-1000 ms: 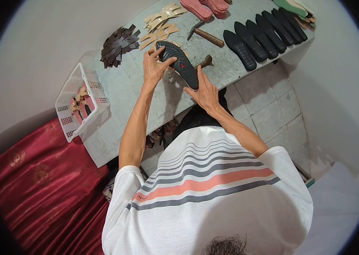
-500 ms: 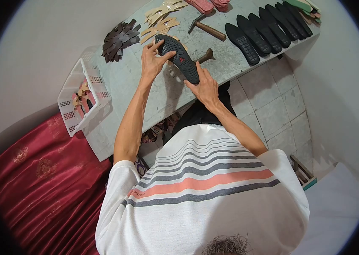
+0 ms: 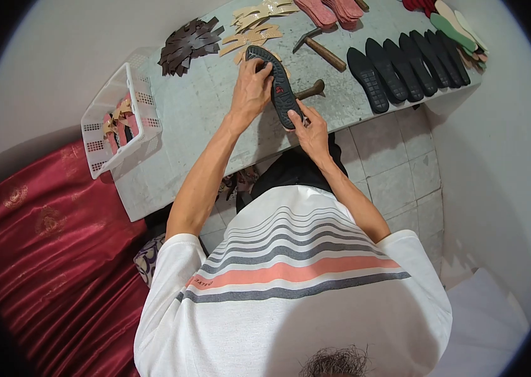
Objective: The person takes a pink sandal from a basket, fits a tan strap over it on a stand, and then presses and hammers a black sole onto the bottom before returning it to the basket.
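Observation:
A black shoe sole (image 3: pixel 282 97) with a ridged tread and a small red mark is held up over the table, tread side facing me. My left hand (image 3: pixel 253 91) is at its upper end, fingers bent and pressed onto the tread. My right hand (image 3: pixel 311 131) grips the lower end, thumb on the tread and fingers around the right edge. Just behind the sole, a tool with a dark wooden handle (image 3: pixel 312 90) lies partly hidden. Beyond it are beige strap pieces (image 3: pixel 249 39) and a hammer (image 3: pixel 323 53).
Black soles (image 3: pixel 369 81) line the table's right side. Dark brown straps (image 3: pixel 190 47) and pink pieces (image 3: pixel 334 11) lie farther back. A white plastic basket (image 3: pixel 140 129) with strapped pieces stands at the left edge, above red cloth (image 3: pixel 58 239). Green and cream insoles (image 3: pixel 454 31) sit far right.
My left fingers have shifted from the sole's edge to curl over its tread. My right thumb now lies on the tread's lower end. The sole stands more upright, and the whole view has shifted slightly.

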`<act>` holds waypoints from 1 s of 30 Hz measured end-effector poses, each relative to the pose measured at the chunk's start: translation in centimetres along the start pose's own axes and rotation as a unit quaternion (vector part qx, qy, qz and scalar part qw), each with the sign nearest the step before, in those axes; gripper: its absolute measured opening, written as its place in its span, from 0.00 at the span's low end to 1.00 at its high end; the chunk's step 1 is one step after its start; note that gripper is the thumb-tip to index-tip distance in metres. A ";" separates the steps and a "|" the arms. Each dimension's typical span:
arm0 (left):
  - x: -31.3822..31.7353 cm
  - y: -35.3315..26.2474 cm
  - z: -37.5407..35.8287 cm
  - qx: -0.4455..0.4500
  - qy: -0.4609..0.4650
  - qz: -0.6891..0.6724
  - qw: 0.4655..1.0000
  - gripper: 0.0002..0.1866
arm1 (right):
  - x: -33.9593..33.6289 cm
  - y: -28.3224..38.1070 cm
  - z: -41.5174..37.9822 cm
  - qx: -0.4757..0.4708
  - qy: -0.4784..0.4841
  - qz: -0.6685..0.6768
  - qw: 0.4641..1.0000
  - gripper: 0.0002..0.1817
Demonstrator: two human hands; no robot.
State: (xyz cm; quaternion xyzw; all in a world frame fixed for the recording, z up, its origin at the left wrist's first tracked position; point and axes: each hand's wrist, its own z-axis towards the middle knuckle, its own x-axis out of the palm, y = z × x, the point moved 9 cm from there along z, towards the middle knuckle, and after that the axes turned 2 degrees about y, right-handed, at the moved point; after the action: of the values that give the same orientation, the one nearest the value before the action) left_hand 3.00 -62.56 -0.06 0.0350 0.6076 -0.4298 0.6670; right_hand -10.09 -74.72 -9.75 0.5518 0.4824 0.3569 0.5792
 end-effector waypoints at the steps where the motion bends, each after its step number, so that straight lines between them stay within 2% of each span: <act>1: 0.2 -0.6 -0.3 0.012 -0.010 0.029 0.999 0.22 | 0.1 -0.5 0.3 0.010 0.003 0.070 0.998 0.32; 2: 0.4 -1.1 -0.6 0.022 -0.019 0.059 0.998 0.24 | -0.1 -0.7 0.4 0.008 0.009 0.067 0.998 0.32; 3: 0.6 -1.2 -0.9 -0.009 0.009 0.045 0.999 0.29 | -0.1 -0.7 0.2 0.051 0.027 0.091 0.994 0.31; 4: 0.3 -1.8 -0.7 -0.014 0.004 0.045 0.999 0.29 | -0.1 -0.9 0.1 0.094 0.044 0.114 0.988 0.30; 6: 0.5 -1.9 -0.6 -0.063 0.034 0.048 0.996 0.33 | -0.1 -1.6 0.4 0.112 0.070 0.118 0.984 0.30; 11: 0.4 -2.3 0.0 -0.115 0.067 0.037 0.990 0.36 | 0.2 -2.2 1.4 0.181 0.185 0.157 0.953 0.28; 13: 0.6 -2.4 0.1 -0.124 0.063 0.040 0.990 0.36 | -1.7 -0.9 2.2 0.181 0.174 0.046 0.967 0.26; 14: 0.6 -2.3 0.1 -0.133 0.053 0.041 0.989 0.36 | -2.1 -1.7 3.4 0.176 0.186 0.040 0.966 0.26; 16: 0.9 -2.5 0.0 -0.147 0.043 0.042 0.987 0.36 | -5.6 -5.3 7.2 0.176 0.104 0.025 0.979 0.26; 17: 0.9 -2.6 0.0 -0.154 0.031 0.035 0.987 0.35 | -7.6 -5.3 10.1 0.075 0.057 -0.082 0.992 0.25; 18: 1.0 -2.6 0.0 -0.165 0.024 0.036 0.985 0.35 | -9.2 -4.3 12.6 -0.031 0.009 -0.183 0.983 0.23; 20: 1.1 -3.1 0.1 -0.171 0.003 0.048 0.984 0.35 | -10.5 -1.4 16.3 -0.160 -0.043 -0.321 0.932 0.23; 21: 1.2 -3.3 0.3 -0.183 0.003 0.048 0.982 0.34 | -10.7 -2.4 18.6 -0.171 -0.034 -0.319 0.932 0.23; 23: 1.4 -3.3 0.4 -0.202 -0.008 0.051 0.978 0.34 | -9.6 -5.2 22.5 -0.214 0.005 -0.412 0.886 0.24; 24: 1.6 -3.4 0.3 -0.213 -0.009 0.048 0.976 0.34 | -9.3 -4.8 23.1 -0.223 0.013 -0.409 0.885 0.24; 26: 1.4 -3.5 0.0 -0.233 -0.021 0.045 0.971 0.35 | -7.3 -6.9 24.7 -0.138 0.149 -0.507 0.837 0.27; 30: 1.3 -3.3 -0.3 -0.236 -0.043 0.024 0.971 0.35 | -5.4 -10.4 27.3 -0.155 0.202 -0.449 0.856 0.28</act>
State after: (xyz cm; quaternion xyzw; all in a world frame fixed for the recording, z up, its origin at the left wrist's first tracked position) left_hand 0.58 -65.11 0.32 -0.1270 0.6615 -0.2593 0.6922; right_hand 13.15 -89.30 -21.08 0.0936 0.7228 0.2317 0.6443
